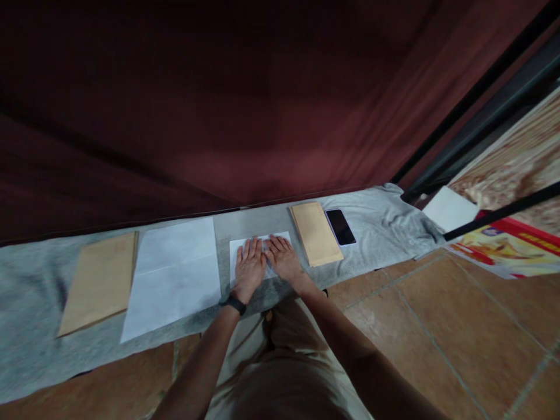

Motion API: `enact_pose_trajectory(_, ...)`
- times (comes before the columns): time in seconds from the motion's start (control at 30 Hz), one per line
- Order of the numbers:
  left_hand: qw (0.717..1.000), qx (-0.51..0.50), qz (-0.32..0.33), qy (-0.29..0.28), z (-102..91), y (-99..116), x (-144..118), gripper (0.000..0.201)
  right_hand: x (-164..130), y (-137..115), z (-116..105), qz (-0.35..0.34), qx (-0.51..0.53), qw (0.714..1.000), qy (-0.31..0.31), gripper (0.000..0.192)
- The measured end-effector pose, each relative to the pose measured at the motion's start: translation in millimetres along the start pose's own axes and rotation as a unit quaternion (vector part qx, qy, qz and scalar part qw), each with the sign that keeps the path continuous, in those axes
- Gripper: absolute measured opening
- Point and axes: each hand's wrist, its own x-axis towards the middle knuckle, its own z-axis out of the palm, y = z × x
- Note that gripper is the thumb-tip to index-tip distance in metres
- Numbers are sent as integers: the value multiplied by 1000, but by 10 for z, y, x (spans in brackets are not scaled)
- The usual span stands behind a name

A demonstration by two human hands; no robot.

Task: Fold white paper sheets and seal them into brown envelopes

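Both my hands lie flat on a small sheet of white paper [235,248], which looks folded, on a grey cloth-covered surface. My left hand [250,265], with a dark band on its wrist, covers the paper's middle with fingers stretched forward. Close beside it, my right hand [282,259] presses down with its fingers extended, the two hands almost touching. To the left is a larger stack of white paper [177,274] with a crease across it. Just right of my right hand sits a pile of brown envelopes [317,233].
More brown envelopes [100,280] lie at the far left. A phone [340,227] with a dark screen is right of the near envelopes. The grey cloth [380,219] is wrinkled at the right. Behind stands a dark red curtain [262,116]; a printed carton [511,245] is at the right.
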Motion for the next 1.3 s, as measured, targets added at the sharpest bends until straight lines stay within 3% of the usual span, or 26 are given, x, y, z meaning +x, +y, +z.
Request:
enact_pose_trajectory(0.5, 996, -3, -63, 62, 13, -172, -212, 63, -271, 79, -9, 106, -21, 993, 53, 52)
enact_pose_trajectory(0.7, 992, -20, -57, 107, -36, -92, -490, 65, -470, -50, -83, 160, -34, 986, 43, 56)
enact_pose_trajectory(0.9, 991, -26, -60, 120, -62, -15, -725, 66, -490, -125, -188, 197, -38, 979, 30, 59)
enact_pose_trajectory(1.17, 989, -18, -66, 132, -38, -8, -797, 66, -447, -66, -71, 240, -54, 965, 93, 41)
enact_pose_trajectory(1.3, 989, -18, -64, 134, -34, -10, -803, 66, -446, -17, -91, 279, 10, 957, 71, 33)
